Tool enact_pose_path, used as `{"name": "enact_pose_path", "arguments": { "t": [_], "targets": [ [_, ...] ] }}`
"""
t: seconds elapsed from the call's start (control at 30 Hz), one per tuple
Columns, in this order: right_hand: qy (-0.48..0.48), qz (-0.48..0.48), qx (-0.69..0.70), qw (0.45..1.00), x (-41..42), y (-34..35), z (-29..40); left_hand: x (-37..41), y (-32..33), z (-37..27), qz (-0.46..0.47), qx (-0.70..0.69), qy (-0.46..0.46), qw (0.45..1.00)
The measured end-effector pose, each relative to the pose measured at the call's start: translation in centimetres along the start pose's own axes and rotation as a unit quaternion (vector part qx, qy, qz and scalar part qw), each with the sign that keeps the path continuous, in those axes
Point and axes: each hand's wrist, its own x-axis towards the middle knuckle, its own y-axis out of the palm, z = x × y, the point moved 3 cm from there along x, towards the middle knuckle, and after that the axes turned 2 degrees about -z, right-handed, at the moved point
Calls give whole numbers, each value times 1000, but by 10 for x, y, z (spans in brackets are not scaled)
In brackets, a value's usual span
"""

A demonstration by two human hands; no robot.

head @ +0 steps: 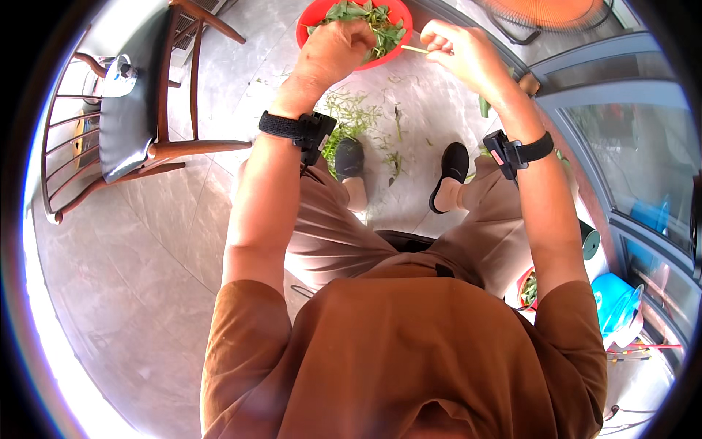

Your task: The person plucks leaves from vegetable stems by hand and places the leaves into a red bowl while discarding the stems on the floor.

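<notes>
A red plastic basin [403,46] heaped with leafy green vegetables [388,27] stands on the floor at the top of the head view. My left hand [337,48] is over its near-left rim with fingers curled in; whether they hold anything is hidden. To the right of the basin, my right hand [459,50] pinches a short, pale green stem [415,49] that points left toward the rim. Shredded green peelings [351,112] lie scattered on the tiles below the basin, around my left shoe [349,158].
A wooden chair with a black seat [131,110] is at left, a floor fan [548,11] at upper right. Metal-framed glass doors [630,159] run along the right. Beside my right thigh are a red container [521,282] of greens and a blue bucket [611,302].
</notes>
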Motion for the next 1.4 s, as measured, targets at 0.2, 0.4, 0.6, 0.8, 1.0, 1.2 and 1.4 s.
{"name": "enact_pose_path", "arguments": {
  "t": [0.2,0.4,0.6,0.8,1.0,1.2,1.4],
  "targets": [
    [3,27,1,1000,-2,6,13,-4,-1,-39,11,-129,33,991],
    [-61,-25,42,997,-1,12,16,-5,15,-54,-16,-36,154,987],
    [-48,-23,57,997,-2,17,13,-6,21,-48,-12,-31,163,986],
    [26,-47,21,998,-2,-4,9,2,2,-38,-11,-58,60,996],
    [34,-85,-46,995,-5,-9,8,10,16,-19,55,-269,-78,958],
    [63,-87,-51,993,-6,-10,6,14,20,-21,35,-459,-156,874],
    [82,-63,-100,990,-7,-13,-1,30,21,6,7,-551,-181,814]
  ]
}}
